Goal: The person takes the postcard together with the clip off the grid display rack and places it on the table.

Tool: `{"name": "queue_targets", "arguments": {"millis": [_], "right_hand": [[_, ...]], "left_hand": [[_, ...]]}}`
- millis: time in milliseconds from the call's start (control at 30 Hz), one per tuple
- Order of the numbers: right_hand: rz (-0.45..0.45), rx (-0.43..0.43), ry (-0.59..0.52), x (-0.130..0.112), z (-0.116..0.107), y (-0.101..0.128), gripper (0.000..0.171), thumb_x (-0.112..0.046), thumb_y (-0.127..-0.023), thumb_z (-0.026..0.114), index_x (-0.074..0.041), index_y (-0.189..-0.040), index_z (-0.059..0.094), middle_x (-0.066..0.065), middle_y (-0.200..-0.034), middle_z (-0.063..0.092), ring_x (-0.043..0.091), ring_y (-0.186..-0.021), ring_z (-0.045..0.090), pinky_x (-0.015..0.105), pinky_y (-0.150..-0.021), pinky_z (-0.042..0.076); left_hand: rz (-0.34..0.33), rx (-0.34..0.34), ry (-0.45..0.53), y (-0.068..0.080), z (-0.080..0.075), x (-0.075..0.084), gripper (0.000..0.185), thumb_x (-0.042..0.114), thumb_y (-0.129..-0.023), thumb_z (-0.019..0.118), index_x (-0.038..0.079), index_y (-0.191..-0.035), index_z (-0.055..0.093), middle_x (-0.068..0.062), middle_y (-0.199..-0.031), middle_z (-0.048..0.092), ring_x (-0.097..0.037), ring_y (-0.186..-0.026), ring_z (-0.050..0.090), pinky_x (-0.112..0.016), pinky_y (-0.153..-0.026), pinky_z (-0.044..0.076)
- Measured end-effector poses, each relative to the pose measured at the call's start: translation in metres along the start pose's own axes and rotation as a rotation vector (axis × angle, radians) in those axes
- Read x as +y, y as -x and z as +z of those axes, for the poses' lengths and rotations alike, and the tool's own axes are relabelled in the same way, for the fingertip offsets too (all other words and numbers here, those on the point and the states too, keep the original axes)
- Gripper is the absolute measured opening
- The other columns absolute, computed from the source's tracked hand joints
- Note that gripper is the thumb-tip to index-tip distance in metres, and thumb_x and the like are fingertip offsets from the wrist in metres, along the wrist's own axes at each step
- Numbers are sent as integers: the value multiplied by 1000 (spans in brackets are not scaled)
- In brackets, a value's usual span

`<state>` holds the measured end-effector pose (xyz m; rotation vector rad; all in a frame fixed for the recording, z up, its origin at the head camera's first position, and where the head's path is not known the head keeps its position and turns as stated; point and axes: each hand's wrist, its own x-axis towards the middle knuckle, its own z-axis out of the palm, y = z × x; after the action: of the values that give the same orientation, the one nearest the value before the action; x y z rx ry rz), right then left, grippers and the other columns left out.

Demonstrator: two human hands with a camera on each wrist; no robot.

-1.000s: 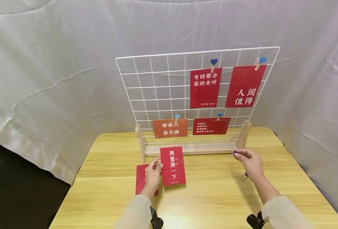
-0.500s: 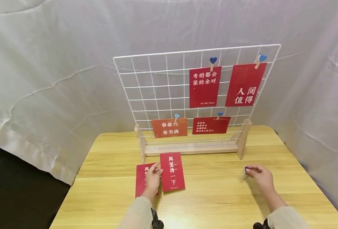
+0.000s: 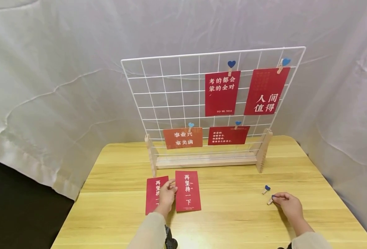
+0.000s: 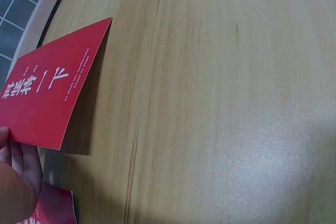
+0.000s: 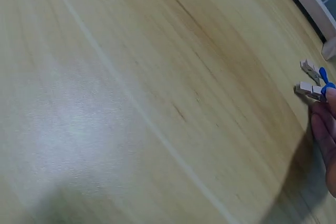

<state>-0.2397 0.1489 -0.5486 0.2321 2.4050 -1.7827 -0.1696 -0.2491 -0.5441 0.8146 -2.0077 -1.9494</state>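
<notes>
My left hand (image 3: 170,187) pinches the left edge of a red card (image 3: 188,191) with white characters; in the left wrist view the card (image 4: 47,93) is tilted up off the table beside my fingers (image 4: 16,182). A second red card (image 3: 152,193) lies flat under that hand. At the right, my right hand (image 3: 277,198) pinches the end of a small wooden clothespin with a blue heart (image 3: 270,201), which rests on the table. Another such clothespin (image 3: 266,188) lies just beyond it. The right wrist view shows both clothespins (image 5: 308,89) (image 5: 310,68) side by side.
A white wire grid panel (image 3: 171,97) stands in a wooden base (image 3: 206,160) at the back of the wooden table (image 3: 233,221). Several red cards are clipped on its right and lower parts. White cloth hangs behind and at both sides.
My right hand came back from the grid's right foot down to the table with a clothespin. My left hand lowered the red card slightly toward the table.
</notes>
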Motion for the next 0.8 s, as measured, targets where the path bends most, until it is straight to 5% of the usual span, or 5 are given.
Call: {"name": "queue_targets", "arguments": {"millis": [433,800], "right_hand": [[7,-54,137,-9,-9,-9,24,0,-76,59,18,-91,54,0,-72,62,-2,-60,54,17,-57,48],[13,-47,189,-11,-10,-11,23,-1,-77,57,17,-91,55,5,-73,61,-1,-59,54,19,-56,48]], "left_hand": [[65,-3,-164,1,2,-9,32,-13,-77,50,-8,-108,53,-20,-97,56,-26,-81,56,-28,-67,49],[29,-57,-314,6,1,-3,25,-4,-80,52,-7,-105,54,-20,-96,57,-29,-85,55,-37,-71,48]]}}
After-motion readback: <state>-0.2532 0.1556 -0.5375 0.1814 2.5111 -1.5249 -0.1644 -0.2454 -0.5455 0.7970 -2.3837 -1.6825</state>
